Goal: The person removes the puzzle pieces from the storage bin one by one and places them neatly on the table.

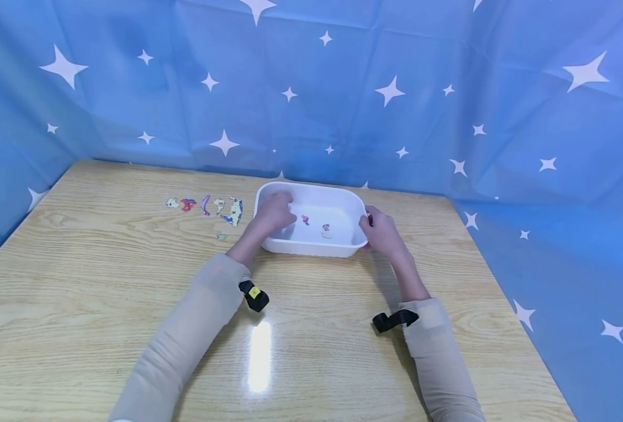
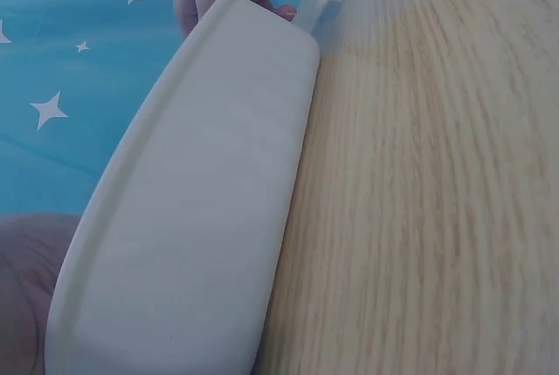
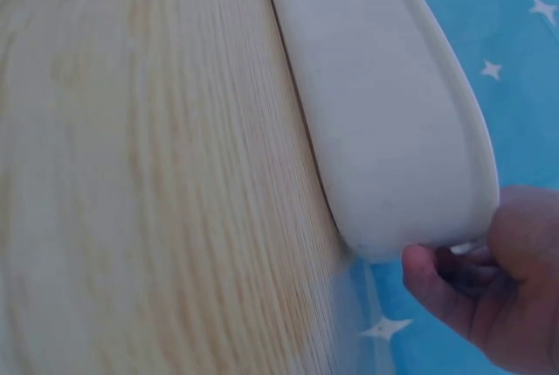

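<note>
A white plastic basin [image 1: 311, 249] sits on the table with its long side toward me. My left hand [image 1: 276, 212] reaches over its left end into the inside. The fingertips are partly hidden, and whether they hold anything cannot be made out; in the left wrist view the basin's wall [image 2: 192, 174] covers most of that hand. My right hand [image 1: 382, 231] grips the rim at the right end, with fingers curled under the edge in the right wrist view. On the basin floor lie a small pink cutout [image 1: 305, 220] and a pale cutout with a figure [image 1: 326, 231].
Left of the basin, several small flat cutouts lie in a row, among them a red one [image 1: 187, 204], a purple one [image 1: 205, 205] and a larger blue-and-white one [image 1: 234, 212]. A small green cutout [image 1: 222, 236] lies nearer. Behind the wooden table [image 1: 105, 281] hangs a blue star-patterned cloth [image 1: 332, 117].
</note>
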